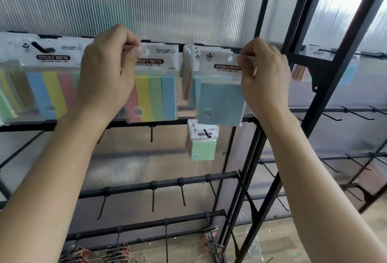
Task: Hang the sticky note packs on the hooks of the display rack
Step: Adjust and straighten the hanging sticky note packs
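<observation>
A single wide-angle camera on the person's head faces the black metal display rack (196,180) almost square on, from within arm's reach. It is near enough that the "STICKY NOTE" print on the clear-sleeved sticky note packs (155,86) reads plainly. Both forearms rise from the lower corners, with the left hand (106,63) and right hand (263,74) at mid-height. The translucent ribbed plastic panel (146,1) fills the top, and tan wood-look floor (272,241) shows at lower right.
</observation>
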A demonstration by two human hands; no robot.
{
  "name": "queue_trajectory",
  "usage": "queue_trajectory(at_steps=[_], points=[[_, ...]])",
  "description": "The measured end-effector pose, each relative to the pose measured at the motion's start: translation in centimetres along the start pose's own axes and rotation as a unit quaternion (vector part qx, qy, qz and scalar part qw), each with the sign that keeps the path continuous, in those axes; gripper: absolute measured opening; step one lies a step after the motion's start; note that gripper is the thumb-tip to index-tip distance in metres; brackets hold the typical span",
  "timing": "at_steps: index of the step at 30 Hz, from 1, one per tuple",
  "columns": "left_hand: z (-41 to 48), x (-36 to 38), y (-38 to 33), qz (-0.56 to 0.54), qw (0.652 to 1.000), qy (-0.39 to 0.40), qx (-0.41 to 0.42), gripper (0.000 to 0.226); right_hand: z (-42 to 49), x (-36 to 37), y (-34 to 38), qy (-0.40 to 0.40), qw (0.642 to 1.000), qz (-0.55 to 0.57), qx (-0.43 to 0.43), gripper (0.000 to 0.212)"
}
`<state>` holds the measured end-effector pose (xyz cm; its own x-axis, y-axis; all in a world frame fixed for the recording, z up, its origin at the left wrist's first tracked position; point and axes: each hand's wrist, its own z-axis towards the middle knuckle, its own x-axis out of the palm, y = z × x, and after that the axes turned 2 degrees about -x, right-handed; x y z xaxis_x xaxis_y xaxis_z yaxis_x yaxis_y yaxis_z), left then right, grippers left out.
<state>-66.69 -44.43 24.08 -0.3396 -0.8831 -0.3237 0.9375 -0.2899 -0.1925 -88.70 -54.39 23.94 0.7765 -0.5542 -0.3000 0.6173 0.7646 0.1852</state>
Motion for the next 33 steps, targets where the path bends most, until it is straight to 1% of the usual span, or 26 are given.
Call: queue_trajectory(at_steps=[5, 9, 12, 16, 22, 26, 29, 33], points=[[-4.0, 2.3, -1.4, -0.031, 0.999, 0.033, -0.016, 0.014, -3.8, -0.5, -1.5, 0.026, 1.0, -0.006, 0.003, 0.007], [-6.7, 5.2, -2.7, -0.056, 0.996, 0.064, -0.021, 0.016, -7.2, -1.6, -3.1, 0.035, 0.999, -0.035, 0.008, 0.004], [-8.1, 7.4, -4.0, -0.069, 0.994, 0.087, -0.01, 0.02, -9.7, -2.7, -5.1, 0.059, 0.997, -0.048, 0.031, 0.006], [-9.2, 10.8, -6.1, -0.075, 0.989, 0.126, 0.01, 0.02, -12.0, -5.0, -7.8, 0.07, 0.994, -0.07, 0.05, 0.007], [-9.4, 16.0, -11.1, -0.094, 0.982, 0.155, 0.052, 0.015, -13.4, -9.4, -12.9, 0.09, 0.988, -0.11, 0.057, 0.01], [-8.9, 19.8, -15.0, -0.092, 0.975, 0.185, 0.085, 0.019, -13.6, -12.2, -17.1, 0.095, 0.986, -0.124, 0.066, 0.013], [-8.4, 22.6, -18.1, -0.091, 0.973, 0.188, 0.099, 0.02, -13.6, -14.5, -20.7, 0.097, 0.985, -0.126, 0.069, 0.015], [-8.3, 26.2, -22.1, -0.076, 0.973, 0.188, 0.109, 0.019, -13.5, -17.5, -25.4, 0.098, 0.983, -0.143, 0.064, 0.011]])
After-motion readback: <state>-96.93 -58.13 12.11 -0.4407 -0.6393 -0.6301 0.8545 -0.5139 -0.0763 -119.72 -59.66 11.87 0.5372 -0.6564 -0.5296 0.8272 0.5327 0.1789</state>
